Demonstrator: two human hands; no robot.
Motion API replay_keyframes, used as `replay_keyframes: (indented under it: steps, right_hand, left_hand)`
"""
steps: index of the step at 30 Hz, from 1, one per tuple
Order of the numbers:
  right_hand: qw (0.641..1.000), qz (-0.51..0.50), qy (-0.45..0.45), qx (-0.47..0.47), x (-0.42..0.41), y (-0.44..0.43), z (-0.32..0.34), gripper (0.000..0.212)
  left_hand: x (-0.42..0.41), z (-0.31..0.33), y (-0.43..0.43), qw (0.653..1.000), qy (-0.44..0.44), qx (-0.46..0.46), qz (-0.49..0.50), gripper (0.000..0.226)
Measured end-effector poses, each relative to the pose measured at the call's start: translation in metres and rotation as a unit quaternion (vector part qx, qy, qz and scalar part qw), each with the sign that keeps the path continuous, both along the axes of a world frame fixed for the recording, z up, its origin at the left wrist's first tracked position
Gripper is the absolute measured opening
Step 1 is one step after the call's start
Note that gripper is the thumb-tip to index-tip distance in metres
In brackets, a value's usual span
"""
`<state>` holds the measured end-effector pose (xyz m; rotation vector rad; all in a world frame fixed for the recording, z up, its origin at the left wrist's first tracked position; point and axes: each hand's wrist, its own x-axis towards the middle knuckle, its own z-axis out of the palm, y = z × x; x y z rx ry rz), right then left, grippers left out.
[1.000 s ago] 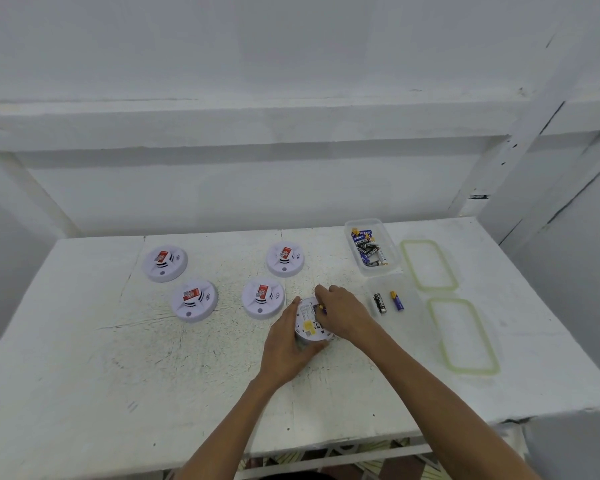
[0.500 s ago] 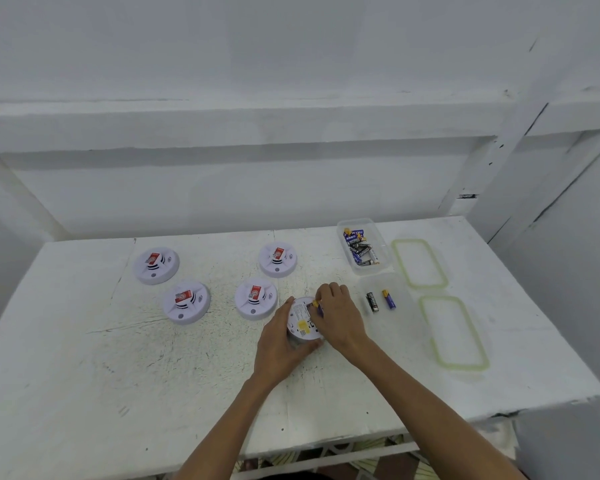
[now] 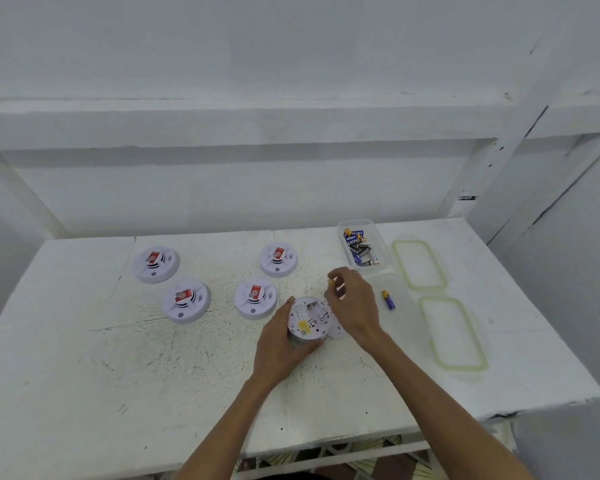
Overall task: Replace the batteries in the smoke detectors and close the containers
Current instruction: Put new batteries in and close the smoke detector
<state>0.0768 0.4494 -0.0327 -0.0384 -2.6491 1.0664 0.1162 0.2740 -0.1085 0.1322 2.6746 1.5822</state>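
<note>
My left hand [image 3: 281, 344] grips the upturned detector [image 3: 307, 318] on the white surface [image 3: 118, 375]. Its fingers are curled round the detector's near left rim, and the open back faces up. My right hand [image 3: 352, 306] hovers just right of that detector and a little behind it. Its fingers pinch a battery [image 3: 330, 281], and I can see only the yellow end.

A round white cover [image 3: 338, 330] pokes out at the detector's right edge, below my right hand. Four closed detectors lie face up. One [image 3: 256, 297] is just left, one [image 3: 278, 259] is behind, and two [image 3: 186, 300] [image 3: 156, 264] are further left.

Behind and to the right stands an open tub [image 3: 355, 221] of batteries. A purple battery [image 3: 388, 299] lies to the right. Two green-rimmed lids [image 3: 419, 265] [image 3: 452, 332] lie further right again.
</note>
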Motion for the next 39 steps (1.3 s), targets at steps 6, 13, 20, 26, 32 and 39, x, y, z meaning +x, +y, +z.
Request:
replay_keyframes:
  steps: [6, 13, 20, 26, 32, 39]
  right_hand:
    - [0.996, -0.085, -0.002, -0.024, -0.005, 0.054, 0.003, 0.013]
    - [0.986, -0.124, -0.108, 0.013, 0.000, 0.092, -0.019, 0.011]
    - [0.981, -0.120, -0.142, 0.055, 0.001, 0.091, -0.027, 0.005]
    - [0.980, -0.113, -0.148, 0.067, -0.001, 0.088, -0.029, 0.008]
    - [0.982, -0.116, -0.145, 0.048, -0.001, 0.089, -0.029, 0.009]
    - [0.987, -0.114, -0.113, 0.029, -0.002, 0.090, -0.025, 0.008]
  left_hand:
    - [0.002, 0.000, -0.002, 1.000, -0.005, 0.002, -0.002, 0.110]
    - [0.003, 0.002, -0.002, 1.000, -0.012, -0.006, -0.003, 0.111]
    - [0.003, 0.004, -0.002, 1.000, -0.014, -0.017, -0.004, 0.111]
    - [0.003, 0.001, -0.003, 1.000, -0.015, -0.025, -0.005, 0.111]
    - [0.003, 0.002, -0.002, 1.000, -0.014, -0.024, -0.004, 0.110]
    - [0.006, 0.007, -0.002, 1.000, -0.012, -0.012, -0.005, 0.105]
